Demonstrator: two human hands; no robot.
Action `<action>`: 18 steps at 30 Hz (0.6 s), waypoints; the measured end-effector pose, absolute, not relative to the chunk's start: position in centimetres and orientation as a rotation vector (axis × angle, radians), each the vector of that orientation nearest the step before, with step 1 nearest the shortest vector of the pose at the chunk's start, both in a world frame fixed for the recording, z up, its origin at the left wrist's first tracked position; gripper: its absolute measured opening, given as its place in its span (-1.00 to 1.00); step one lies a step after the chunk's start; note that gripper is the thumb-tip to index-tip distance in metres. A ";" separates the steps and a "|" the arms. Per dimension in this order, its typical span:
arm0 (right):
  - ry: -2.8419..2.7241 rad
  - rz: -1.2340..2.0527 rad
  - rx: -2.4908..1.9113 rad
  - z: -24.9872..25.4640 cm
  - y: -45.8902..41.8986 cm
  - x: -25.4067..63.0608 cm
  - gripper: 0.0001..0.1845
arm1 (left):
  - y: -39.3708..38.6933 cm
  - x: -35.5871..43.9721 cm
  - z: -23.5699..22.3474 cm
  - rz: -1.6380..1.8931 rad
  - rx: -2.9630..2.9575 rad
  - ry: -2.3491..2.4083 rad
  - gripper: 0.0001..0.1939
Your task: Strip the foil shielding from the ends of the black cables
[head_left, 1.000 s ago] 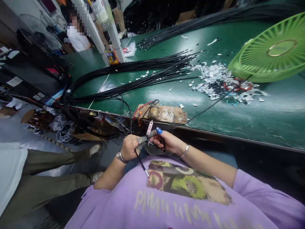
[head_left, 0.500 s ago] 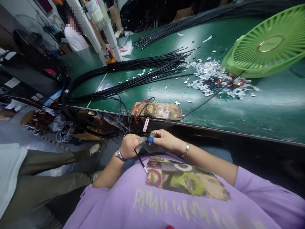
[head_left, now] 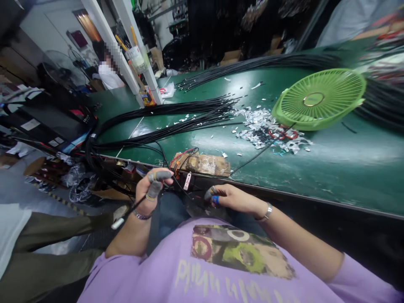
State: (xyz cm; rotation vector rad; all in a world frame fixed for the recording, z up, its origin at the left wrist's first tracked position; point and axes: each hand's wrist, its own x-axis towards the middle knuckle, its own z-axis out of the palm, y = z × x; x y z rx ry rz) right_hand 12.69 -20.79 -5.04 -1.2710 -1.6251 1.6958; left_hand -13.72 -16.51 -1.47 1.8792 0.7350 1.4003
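My left hand (head_left: 152,191), with grey finger covers on its thumb and index finger, is closed round a black cable (head_left: 135,206) just in front of the bench. The cable's white end (head_left: 118,223) sticks out at the wrist side, pointing down and left. My right hand (head_left: 232,198), with a grey cover and a blue band on its fingers, is pinched shut below the bench edge. A thin dark cable runs down towards its fingertips; what they hold is too dark to make out. Between the hands hangs a small white tag (head_left: 187,181).
On the green bench (head_left: 195,139) lie a worn wooden block (head_left: 210,165) with wires, bundles of black cable (head_left: 176,109), white scraps (head_left: 257,122) and a green fan (head_left: 318,101). A co-worker's legs (head_left: 59,235) are at left. White posts (head_left: 132,54) rise at the back.
My hands, which were together, have moved apart. The left went left and up with the cable, whose white end swung to the left; the right shifted right. The camera view tilted upward.
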 end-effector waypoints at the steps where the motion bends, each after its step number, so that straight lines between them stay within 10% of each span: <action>1: -1.673 1.704 -1.246 -4.5 -20.7 13.2 -0.82 | -16.1 -13.5 -0.6 1.451 1.776 0.735 -0.60; 8: -1.735 1.407 -1.250 -0.3 -18.5 17.1 -0.52 | -10.4 -9.4 4.0 1.195 2.130 1.033 -0.76; 15: -1.488 0.974 -1.411 0.3 -13.3 19.3 -0.41 | -4.8 -1.3 2.8 0.086 2.778 1.507 -0.62; 18: -1.382 0.948 -1.350 -0.7 -11.0 19.4 -0.57 | -3.8 0.0 1.5 -0.012 2.786 1.452 -0.63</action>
